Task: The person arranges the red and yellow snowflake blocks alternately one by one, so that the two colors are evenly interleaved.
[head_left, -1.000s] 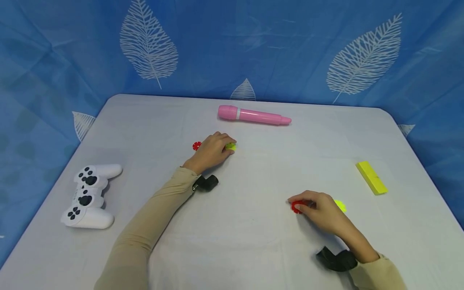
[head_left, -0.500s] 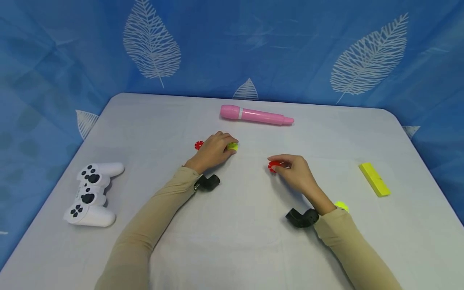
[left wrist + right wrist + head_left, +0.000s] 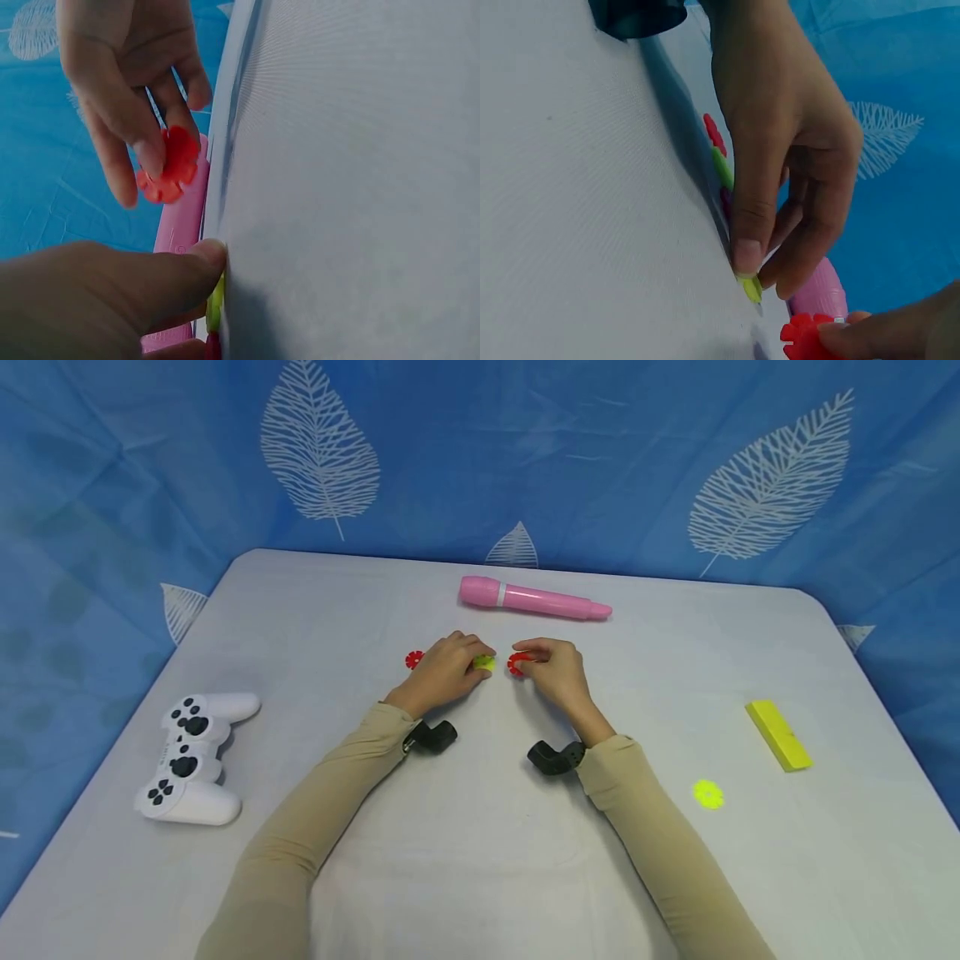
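My right hand (image 3: 558, 677) pinches a red flower-shaped notched disc (image 3: 174, 166) between thumb and fingers, held up just to the right of my left hand. The left hand (image 3: 442, 671) pinches a yellow flower-shaped disc (image 3: 751, 289) low at the tabletop. In the right wrist view a row of more discs runs back from it behind that hand, with a green disc (image 3: 721, 166) and a red disc (image 3: 715, 133) at the far end. Most of the row is hidden by my left hand in the head view, where just the end red disc (image 3: 414, 659) shows.
A pink toy microphone (image 3: 536, 599) lies behind both hands. To the left is a white game controller (image 3: 195, 760). On the right lie a loose yellow flower-shaped disc (image 3: 708, 794) and a yellow rectangular block (image 3: 779, 735). Blue leaf-print cloth (image 3: 600, 460) hangs behind the table.
My right hand has carried the red disc leftward and away from me, up beside the left hand. That uncovers the loose yellow disc on the right. The left hand stays in place.
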`<state>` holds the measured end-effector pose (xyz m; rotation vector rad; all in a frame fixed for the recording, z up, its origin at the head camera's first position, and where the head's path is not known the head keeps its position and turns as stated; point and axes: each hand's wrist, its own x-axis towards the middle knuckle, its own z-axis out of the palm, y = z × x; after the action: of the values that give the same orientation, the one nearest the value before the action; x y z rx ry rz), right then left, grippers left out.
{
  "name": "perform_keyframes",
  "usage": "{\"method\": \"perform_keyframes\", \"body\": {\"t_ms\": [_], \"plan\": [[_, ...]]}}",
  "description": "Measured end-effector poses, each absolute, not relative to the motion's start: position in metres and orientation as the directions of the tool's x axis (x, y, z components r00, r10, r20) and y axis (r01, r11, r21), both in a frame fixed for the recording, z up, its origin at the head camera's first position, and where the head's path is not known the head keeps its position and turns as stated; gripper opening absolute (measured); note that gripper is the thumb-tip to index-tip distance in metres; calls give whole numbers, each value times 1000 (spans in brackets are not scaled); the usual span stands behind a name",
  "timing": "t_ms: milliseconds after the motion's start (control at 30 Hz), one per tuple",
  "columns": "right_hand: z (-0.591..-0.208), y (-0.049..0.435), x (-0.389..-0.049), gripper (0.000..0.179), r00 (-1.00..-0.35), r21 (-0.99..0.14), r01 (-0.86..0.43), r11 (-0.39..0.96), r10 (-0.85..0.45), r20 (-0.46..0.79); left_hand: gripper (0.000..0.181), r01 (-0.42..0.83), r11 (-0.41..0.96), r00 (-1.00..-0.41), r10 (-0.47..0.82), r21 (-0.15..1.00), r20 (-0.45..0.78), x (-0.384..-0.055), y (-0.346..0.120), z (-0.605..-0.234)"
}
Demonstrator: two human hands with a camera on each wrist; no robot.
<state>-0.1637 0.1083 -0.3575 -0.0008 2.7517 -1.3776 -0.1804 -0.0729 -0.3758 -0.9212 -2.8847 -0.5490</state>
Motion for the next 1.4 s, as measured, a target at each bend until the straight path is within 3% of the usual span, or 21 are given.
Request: {"method": "perform_keyframes", "body": {"t_ms": [433,1067,1400], "plan": [[-361,85,-179,24,-996,-742,88,664,55,-69,29,584,746,-811,552,320,193,-180,-74,-377],[-370,85,-175,10,-999,-694,-48,719,-29,39,28,580,740,-814,545,341,202,-181,-74,-377],[-368,85,-165,24,-992,-612,-116,783,-119,36,27,586,737,-810,548,338,209,-181,-74,-377]]}}
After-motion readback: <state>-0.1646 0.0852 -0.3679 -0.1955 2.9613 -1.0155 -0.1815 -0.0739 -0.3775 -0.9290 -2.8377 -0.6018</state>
